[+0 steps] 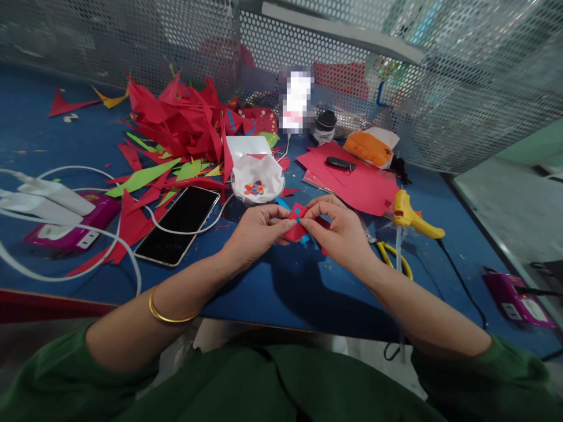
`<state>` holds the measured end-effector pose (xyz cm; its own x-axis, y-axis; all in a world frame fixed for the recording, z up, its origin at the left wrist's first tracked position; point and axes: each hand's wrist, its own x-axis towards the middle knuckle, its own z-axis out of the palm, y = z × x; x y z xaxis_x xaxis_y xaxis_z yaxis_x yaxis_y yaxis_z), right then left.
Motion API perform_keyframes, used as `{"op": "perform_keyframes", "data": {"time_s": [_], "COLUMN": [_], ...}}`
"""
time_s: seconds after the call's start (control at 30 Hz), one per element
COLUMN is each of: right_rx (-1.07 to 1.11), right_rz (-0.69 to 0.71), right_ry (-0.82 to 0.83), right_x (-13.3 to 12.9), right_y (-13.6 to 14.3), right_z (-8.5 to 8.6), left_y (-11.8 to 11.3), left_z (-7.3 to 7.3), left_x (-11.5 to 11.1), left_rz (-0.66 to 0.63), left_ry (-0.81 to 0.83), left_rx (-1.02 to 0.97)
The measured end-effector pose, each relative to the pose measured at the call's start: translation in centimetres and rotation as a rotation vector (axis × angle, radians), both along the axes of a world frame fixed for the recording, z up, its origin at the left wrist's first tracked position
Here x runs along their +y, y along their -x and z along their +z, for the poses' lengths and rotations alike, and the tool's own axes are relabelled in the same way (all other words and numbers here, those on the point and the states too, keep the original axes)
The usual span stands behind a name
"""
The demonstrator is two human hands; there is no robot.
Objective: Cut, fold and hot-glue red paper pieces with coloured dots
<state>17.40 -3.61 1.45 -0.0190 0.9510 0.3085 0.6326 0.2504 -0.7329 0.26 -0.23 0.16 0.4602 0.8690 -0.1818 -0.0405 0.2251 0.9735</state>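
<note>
Here, the left hand (257,231) and right hand (338,228) are pinching one red paper piece (294,235), perhaps folded, showing some blue squares (298,210); one bowl (238,181) is standing near.

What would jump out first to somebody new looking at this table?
Probably the big heap of red paper scraps, spread over the back left of the blue table, and the bright, blurred screen at the back middle. Then maybe the yellow glue gun on the right. In the middle, the left hand and right hand pinch a small red paper piece with blue bits on it.
</note>
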Motion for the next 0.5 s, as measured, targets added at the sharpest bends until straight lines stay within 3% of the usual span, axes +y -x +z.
{"op": "perform_keyframes", "data": {"time_s": [0.33, 0.5], "right_rx": [-0.058, -0.045], "right_rz": [0.001, -0.01], "right_ry": [-0.011, -0.01], "right_x": [-0.17, -0.4], "right_y": [0.27, -0.34], "right_z": [0.04, 0.89], "left_y": [-0.04, 0.01], "left_z": [0.06, 0.08], "left_x": [-0.05, 0.01], "left_rz": [0.017, 0.023], "left_ry": [-0.014, 0.0], "left_rx": [0.046, 0.026]}}
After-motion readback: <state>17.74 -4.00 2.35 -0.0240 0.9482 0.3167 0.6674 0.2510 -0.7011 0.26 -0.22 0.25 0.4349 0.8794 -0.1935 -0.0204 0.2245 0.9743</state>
